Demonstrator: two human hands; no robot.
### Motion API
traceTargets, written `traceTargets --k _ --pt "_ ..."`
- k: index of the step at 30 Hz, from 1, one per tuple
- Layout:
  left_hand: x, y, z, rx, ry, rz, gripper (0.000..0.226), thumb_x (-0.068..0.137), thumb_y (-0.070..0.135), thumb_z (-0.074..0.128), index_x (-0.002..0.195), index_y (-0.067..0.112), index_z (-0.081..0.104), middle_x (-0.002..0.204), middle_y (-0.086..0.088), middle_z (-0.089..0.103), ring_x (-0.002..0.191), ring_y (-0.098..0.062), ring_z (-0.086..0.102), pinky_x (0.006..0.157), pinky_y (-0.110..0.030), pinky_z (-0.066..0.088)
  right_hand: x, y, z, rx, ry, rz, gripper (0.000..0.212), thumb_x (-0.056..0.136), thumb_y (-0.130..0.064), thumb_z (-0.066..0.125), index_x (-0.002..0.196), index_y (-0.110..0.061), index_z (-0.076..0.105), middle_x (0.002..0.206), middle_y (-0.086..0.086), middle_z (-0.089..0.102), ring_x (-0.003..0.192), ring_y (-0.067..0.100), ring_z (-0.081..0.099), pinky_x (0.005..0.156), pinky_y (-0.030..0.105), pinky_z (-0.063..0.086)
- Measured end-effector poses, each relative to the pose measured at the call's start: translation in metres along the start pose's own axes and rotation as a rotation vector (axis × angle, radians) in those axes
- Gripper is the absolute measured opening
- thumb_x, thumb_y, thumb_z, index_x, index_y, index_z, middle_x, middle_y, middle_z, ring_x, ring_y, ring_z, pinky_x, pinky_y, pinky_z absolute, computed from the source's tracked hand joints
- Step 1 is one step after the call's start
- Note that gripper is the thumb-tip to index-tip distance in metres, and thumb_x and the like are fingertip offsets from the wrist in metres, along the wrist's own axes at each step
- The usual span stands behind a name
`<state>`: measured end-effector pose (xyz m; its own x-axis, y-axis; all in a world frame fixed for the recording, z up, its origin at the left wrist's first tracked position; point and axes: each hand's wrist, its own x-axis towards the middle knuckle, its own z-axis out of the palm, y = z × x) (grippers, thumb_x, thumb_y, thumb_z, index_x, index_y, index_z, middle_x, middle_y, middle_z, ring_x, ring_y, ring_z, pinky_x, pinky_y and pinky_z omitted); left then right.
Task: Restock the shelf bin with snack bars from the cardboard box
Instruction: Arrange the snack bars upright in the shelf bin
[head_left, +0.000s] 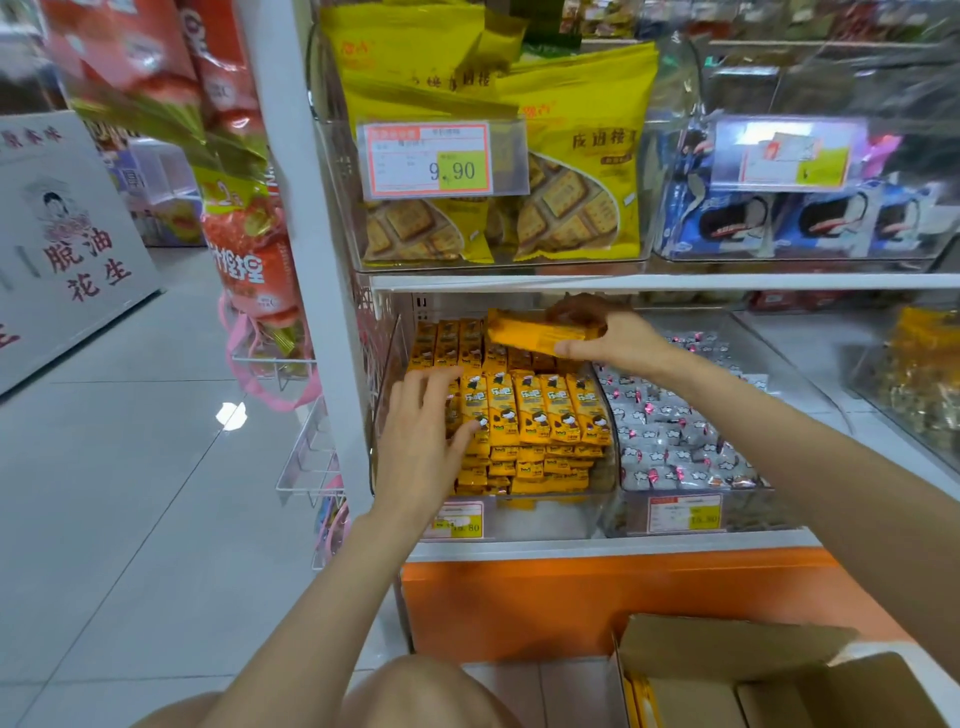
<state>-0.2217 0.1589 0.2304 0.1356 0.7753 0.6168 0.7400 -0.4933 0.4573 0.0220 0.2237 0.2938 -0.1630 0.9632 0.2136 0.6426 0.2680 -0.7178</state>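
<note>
A clear plastic shelf bin (602, 499) on the lower shelf is packed with rows of orange-yellow snack bars (540, 410). My right hand (608, 332) grips a bunch of the same orange bars (535, 330) above the back of the bin. My left hand (423, 431) lies flat with straight fingers on the bars at the bin's front left. The open cardboard box (727, 670) stands on the floor at the lower right, with a few yellow wrappers (641, 696) showing at its left inner edge.
A neighbouring bin of grey wrapped sweets (680, 436) sits right of the snack bin. Above are bins of yellow cracker bags (571, 171) and blue cookie packs (810, 218). White shelf post (317, 291) and hanging red bags (244, 244) stand left. My knee (415, 696) is at the bottom.
</note>
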Motion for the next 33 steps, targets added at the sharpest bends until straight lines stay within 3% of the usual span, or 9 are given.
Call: traceTargets --k 3,5,11,16,19,22,24,27,33 --pt "0.001 0.004 -0.003 0.018 0.041 0.107 0.065 0.076 0.018 0.074 0.134 0.018 0.044 0.131 -0.005 0.046 0.118 -0.021 0.041 0.095 -0.027 0.036 -0.019 -0.014 0.0 0.025 -0.213 -0.07 0.033 0.079 -0.025 0.073 0.106 -0.038 0.06 0.119 -0.003 0.06 0.104 0.015 0.057 0.085 0.025 0.047" --pt "0.0 0.007 -0.001 0.042 0.033 0.143 0.062 0.076 0.019 0.073 0.133 0.018 0.047 0.131 -0.004 0.047 0.117 -0.02 0.041 0.096 -0.024 0.032 -0.029 -0.02 0.005 0.066 -0.284 -0.086 0.029 0.078 -0.029 0.07 0.103 -0.04 0.061 0.117 -0.005 0.06 0.101 0.013 0.057 0.081 0.021 0.047" --pt "-0.006 0.013 0.006 -0.004 0.044 0.114 0.035 0.082 0.017 0.069 0.115 0.013 0.059 0.106 -0.001 0.056 0.097 -0.011 0.043 0.074 -0.025 0.043 -0.047 -0.019 0.01 0.222 -0.305 -0.009 0.026 0.083 -0.023 0.069 0.105 -0.035 0.065 0.114 -0.014 0.059 0.1 0.019 0.061 0.08 0.021 0.05" --pt "-0.007 0.019 -0.001 -0.272 0.061 -0.004 0.029 0.085 0.018 0.066 0.113 0.013 0.06 0.105 0.005 0.054 0.094 -0.012 0.053 0.074 -0.025 0.05 -0.053 -0.013 0.002 0.406 -0.386 0.079 0.056 0.065 -0.007 0.077 0.113 -0.026 0.057 0.113 0.004 0.065 0.09 0.009 0.066 0.087 0.026 0.052" --pt "-0.006 0.018 -0.005 -0.36 0.07 -0.161 0.026 0.084 0.021 0.067 0.108 0.015 0.063 0.102 0.003 0.06 0.09 -0.01 0.055 0.074 -0.014 0.046 -0.051 -0.013 0.006 0.316 -0.242 0.079 0.044 0.074 0.002 0.071 0.107 -0.025 0.059 0.095 0.003 0.065 0.079 0.012 0.065 0.071 0.023 0.054" --pt "-0.007 0.013 -0.009 -0.45 0.065 -0.348 0.022 0.085 0.026 0.066 0.105 0.021 0.062 0.095 0.001 0.065 0.086 -0.018 0.063 0.074 -0.036 0.054 -0.048 -0.012 0.009 0.296 -0.044 0.099 0.03 0.081 -0.001 0.068 0.103 -0.021 0.062 0.078 0.005 0.067 0.06 0.012 0.063 0.062 0.023 0.053" --pt "-0.009 0.011 -0.011 -0.46 0.048 -0.471 0.023 0.087 0.028 0.063 0.108 0.017 0.063 0.089 0.002 0.065 0.082 -0.022 0.065 0.072 -0.036 0.053 -0.047 -0.01 0.009 0.347 0.014 0.111 0.029 0.082 -0.001 0.067 0.108 -0.013 0.062 0.082 0.008 0.069 0.065 0.015 0.067 0.066 0.024 0.056" --pt "-0.011 0.007 -0.013 -0.408 0.046 -0.589 0.031 0.089 0.029 0.06 0.112 0.008 0.062 0.092 -0.006 0.067 0.078 -0.024 0.063 0.073 -0.036 0.052 -0.047 -0.01 0.009 0.384 0.064 0.113 0.029 0.083 0.002 0.064 0.104 -0.018 0.061 0.093 0.012 0.067 0.068 0.014 0.07 0.068 0.022 0.057" --pt "-0.017 0.009 -0.013 -0.325 0.056 -0.657 0.028 0.091 0.021 0.059 0.114 0.006 0.053 0.092 -0.008 0.061 0.079 -0.023 0.054 0.068 -0.028 0.039 -0.051 -0.013 0.011 0.384 0.157 0.066 0.028 0.084 0.004 0.063 0.102 -0.017 0.059 0.096 0.01 0.061 0.068 0.017 0.068 0.062 0.021 0.057"
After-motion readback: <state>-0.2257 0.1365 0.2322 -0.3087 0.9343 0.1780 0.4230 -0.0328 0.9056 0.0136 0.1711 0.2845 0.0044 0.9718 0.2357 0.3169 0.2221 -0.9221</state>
